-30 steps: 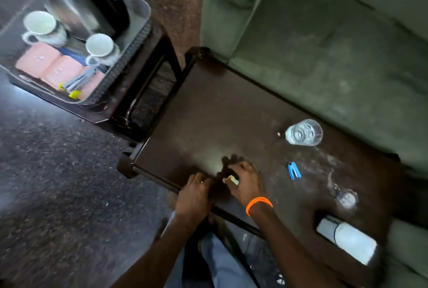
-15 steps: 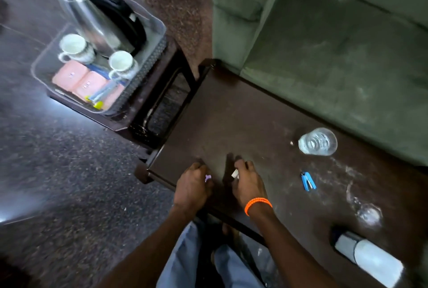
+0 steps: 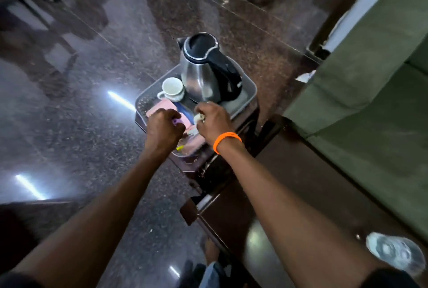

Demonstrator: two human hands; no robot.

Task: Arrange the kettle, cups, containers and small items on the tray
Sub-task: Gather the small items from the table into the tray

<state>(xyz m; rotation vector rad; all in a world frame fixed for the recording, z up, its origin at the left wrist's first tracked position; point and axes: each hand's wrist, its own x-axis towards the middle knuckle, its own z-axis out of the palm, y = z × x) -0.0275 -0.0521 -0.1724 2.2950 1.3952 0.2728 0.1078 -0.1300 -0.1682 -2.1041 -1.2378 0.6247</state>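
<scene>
Tray mostly loaded; both hands over it w/ last small bits.

Kettle (image 3: 206, 72) stands upright at the tray's (image 3: 249, 93) far side, one white cup (image 3: 171, 89) just beside it, pink containers (image 3: 162, 106) at the near end, partly hidden under the hands. Left hand (image 3: 163, 129), grip pressed together on a small purple item (image 3: 175, 121); right hand (image 3: 214, 122), grip pinching a small white item (image 3: 199, 117). Neither set down yet, I'd say. A clear glass (image 3: 393, 253) sits on the table (image 3: 312, 195), well apart, so prob. left to do. Kettle: shiny steel, black lid and handle.
</scene>
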